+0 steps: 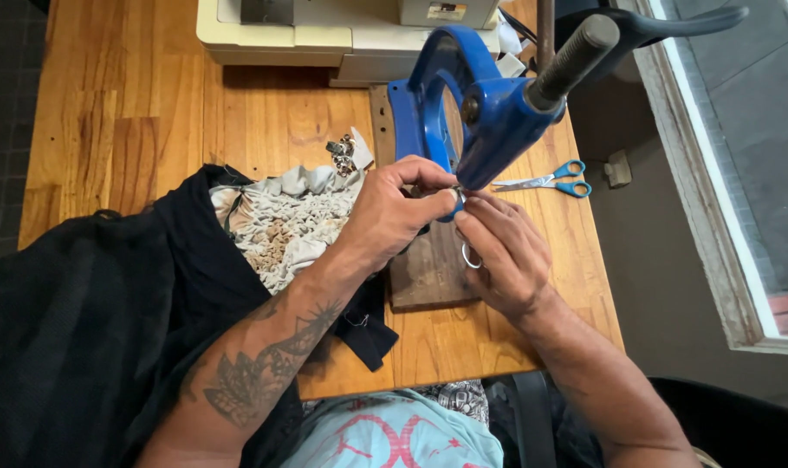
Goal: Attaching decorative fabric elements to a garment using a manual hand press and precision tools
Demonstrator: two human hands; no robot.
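Both hands, left hand [392, 211] and right hand [501, 251], pinch a small metal fitting [457, 196] with your fingers at the blue press [485, 108]; seat it squarely next

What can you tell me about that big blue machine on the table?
The blue press looks like painted cast metal, with a curved C-shaped frame and a grey handle slanting up to the right. It stands on a dark wooden board on the wooden table. The left hand and right hand meet at its lower tip, fingers pinching something small there.
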